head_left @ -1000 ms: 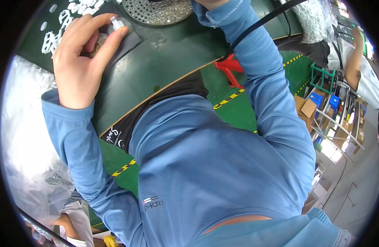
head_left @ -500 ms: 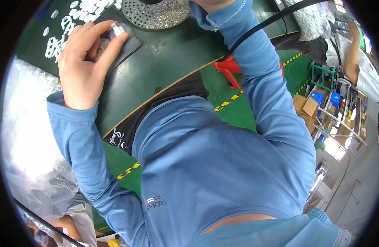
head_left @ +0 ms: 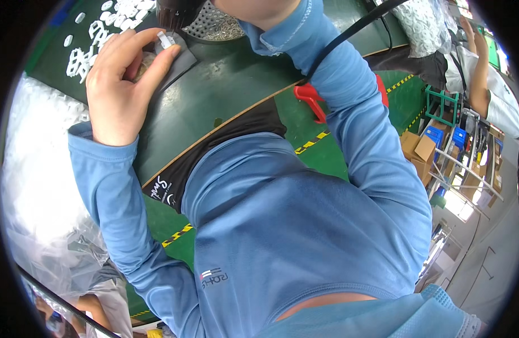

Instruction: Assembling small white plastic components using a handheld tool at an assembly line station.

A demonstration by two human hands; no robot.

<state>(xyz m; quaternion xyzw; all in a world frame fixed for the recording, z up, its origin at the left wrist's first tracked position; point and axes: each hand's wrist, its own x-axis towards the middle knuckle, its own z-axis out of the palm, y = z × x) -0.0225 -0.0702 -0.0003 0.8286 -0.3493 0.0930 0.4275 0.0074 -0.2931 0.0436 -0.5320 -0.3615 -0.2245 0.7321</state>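
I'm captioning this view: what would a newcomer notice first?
The wide blue shirt fills the middle. At upper left, the left hand pinches a small white piece, near scattered white parts on the green table. Right of centre, a bright red object shows partly behind the right sleeve.

With our left grip [head_left: 121, 84] we are pinching a white part [head_left: 166, 39] over a dark pad [head_left: 184, 61] on the table [head_left: 225, 84]. Our right grip [head_left: 259, 8] is showing partly, near a dark object [head_left: 179, 12]; a tray [head_left: 198, 29] is holding metal bits [head_left: 228, 29], and white pieces [head_left: 125, 11] are lying leftward.
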